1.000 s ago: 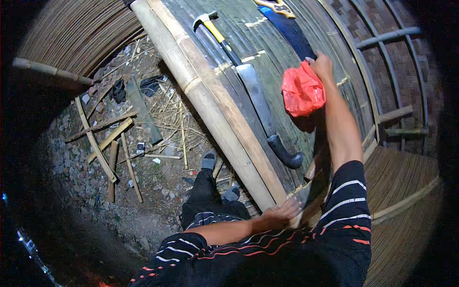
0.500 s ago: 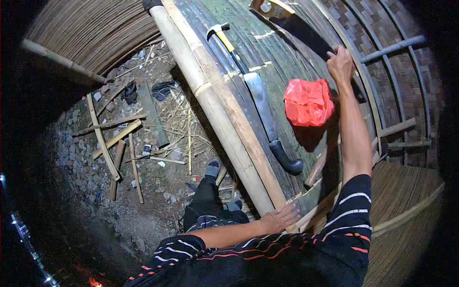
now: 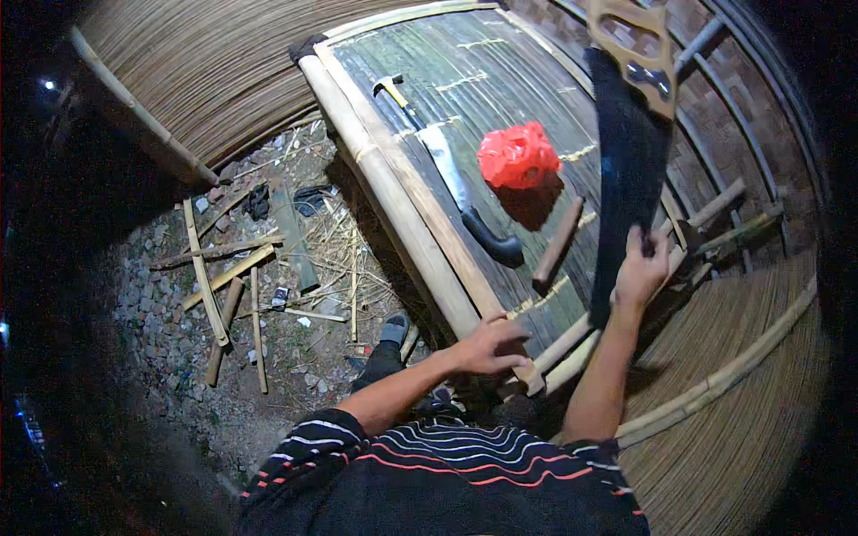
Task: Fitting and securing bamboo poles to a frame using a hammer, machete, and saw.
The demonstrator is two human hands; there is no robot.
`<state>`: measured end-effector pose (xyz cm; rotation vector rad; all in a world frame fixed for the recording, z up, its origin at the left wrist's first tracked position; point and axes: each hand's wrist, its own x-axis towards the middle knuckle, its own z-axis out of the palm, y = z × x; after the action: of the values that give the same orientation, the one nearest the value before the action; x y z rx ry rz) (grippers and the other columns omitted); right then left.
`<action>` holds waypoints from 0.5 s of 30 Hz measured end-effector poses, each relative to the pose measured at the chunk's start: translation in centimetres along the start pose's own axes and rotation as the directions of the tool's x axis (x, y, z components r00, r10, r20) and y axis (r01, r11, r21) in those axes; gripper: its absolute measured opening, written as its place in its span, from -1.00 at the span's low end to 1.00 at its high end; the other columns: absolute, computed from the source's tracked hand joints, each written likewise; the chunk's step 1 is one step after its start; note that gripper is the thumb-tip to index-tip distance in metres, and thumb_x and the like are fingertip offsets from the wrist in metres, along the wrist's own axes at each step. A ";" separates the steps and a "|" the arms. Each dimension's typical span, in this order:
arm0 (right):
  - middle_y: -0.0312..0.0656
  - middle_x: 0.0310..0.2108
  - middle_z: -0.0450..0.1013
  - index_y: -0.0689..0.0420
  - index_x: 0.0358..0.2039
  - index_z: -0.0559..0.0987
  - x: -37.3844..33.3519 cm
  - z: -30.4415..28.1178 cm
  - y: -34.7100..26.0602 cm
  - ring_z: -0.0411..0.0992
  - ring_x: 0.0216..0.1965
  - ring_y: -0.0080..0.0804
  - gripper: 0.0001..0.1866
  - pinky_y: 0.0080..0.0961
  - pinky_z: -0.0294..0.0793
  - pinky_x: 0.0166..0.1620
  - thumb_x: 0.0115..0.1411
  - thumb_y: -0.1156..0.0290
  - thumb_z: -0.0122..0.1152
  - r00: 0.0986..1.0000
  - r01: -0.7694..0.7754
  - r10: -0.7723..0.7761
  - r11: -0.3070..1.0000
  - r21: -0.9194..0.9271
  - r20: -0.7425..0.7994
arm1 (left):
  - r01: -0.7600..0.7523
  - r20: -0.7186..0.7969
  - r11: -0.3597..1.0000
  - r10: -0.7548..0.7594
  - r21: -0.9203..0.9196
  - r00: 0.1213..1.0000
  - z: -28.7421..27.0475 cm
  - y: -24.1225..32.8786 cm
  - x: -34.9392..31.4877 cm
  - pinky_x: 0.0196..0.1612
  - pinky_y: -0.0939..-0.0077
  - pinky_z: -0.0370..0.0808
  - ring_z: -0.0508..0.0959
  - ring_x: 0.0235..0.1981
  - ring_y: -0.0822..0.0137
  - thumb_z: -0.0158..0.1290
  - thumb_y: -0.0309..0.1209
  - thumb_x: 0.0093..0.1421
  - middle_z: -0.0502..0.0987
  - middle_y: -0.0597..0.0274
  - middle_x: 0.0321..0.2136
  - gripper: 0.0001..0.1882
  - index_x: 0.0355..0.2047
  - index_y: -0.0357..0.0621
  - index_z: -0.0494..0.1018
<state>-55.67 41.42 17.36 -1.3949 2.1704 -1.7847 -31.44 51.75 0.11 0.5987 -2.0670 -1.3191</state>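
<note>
In right grip (image 3: 642,268), saw blade (image 3: 633,156)

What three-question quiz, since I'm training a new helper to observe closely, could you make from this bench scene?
1. Fill in: the right hand holds the saw by its ____, not its handle.
2. True or false: the left hand is apart from the red plastic bag.
3. Which other tool lies at the blade end of the big knife?

Key:
1. Blade.
2. True.
3. The hammer.
</note>
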 end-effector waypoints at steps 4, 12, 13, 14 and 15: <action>-0.28 -0.04 0.45 0.16 0.10 0.45 -7.9 -10.2 -0.6 0.38 -0.06 -0.46 -0.64 -0.49 0.35 0.07 0.31 0.58 0.24 0.908 -0.385 0.225 0.782 0.490 0.353 | 0.209 -0.035 0.971 -0.214 -0.113 0.976 0.6 7.6 -2.8 -0.14 0.37 0.53 0.61 -0.20 0.29 0.23 -0.20 0.31 0.63 0.05 -0.20 -0.63 0.00 -0.16 0.57; -0.29 -0.06 0.48 0.05 0.10 0.47 -17.1 -18.1 2.5 0.42 -0.13 -0.40 -0.62 -0.39 0.42 -0.08 0.30 0.44 0.32 0.851 -0.501 0.426 0.482 0.719 0.307 | 0.495 0.302 0.713 -0.393 -0.497 0.869 9.2 12.5 -11.7 0.02 0.46 0.51 0.57 -0.10 0.42 0.17 -0.20 0.36 0.63 0.29 -0.15 -0.61 0.09 -0.14 0.54; -0.30 -0.06 0.49 0.02 0.11 0.48 -17.9 -18.5 1.4 0.43 -0.16 -0.42 -0.61 -0.43 0.44 -0.15 0.30 0.42 0.34 0.808 -0.541 0.485 0.385 0.747 0.335 | 0.495 0.300 0.714 -0.394 -0.495 0.869 10.0 12.9 -12.0 0.02 0.46 0.51 0.57 -0.10 0.42 0.17 -0.20 0.36 0.63 0.29 -0.15 -0.61 0.09 -0.14 0.54; -0.35 -0.03 0.51 -0.05 0.08 0.50 -18.9 -19.4 2.4 0.48 -0.18 -0.41 -0.58 -0.45 0.52 -0.30 0.23 0.53 0.34 0.727 -0.627 0.586 0.354 0.694 0.358 | 0.393 0.178 0.827 -0.350 -0.403 0.920 10.8 13.1 -11.7 0.08 0.45 0.49 0.57 -0.04 0.39 0.19 -0.22 0.35 0.62 0.26 -0.08 -0.57 0.14 -0.14 0.52; -0.33 -0.07 0.54 -0.04 0.05 0.54 -20.8 -19.5 4.7 0.52 -0.20 -0.40 -0.60 -0.52 0.54 -0.33 0.22 0.61 0.23 0.677 -0.659 0.625 0.279 0.699 0.389 | 0.290 0.062 0.912 -0.284 -0.290 0.957 11.6 13.3 -11.4 0.14 0.43 0.48 0.56 0.02 0.36 0.21 -0.23 0.34 0.61 0.24 -0.02 -0.53 0.19 -0.13 0.49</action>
<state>-55.90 69.39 10.03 -0.2177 1.1850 -1.8718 -32.11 71.97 5.78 0.7763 -1.7914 -1.7696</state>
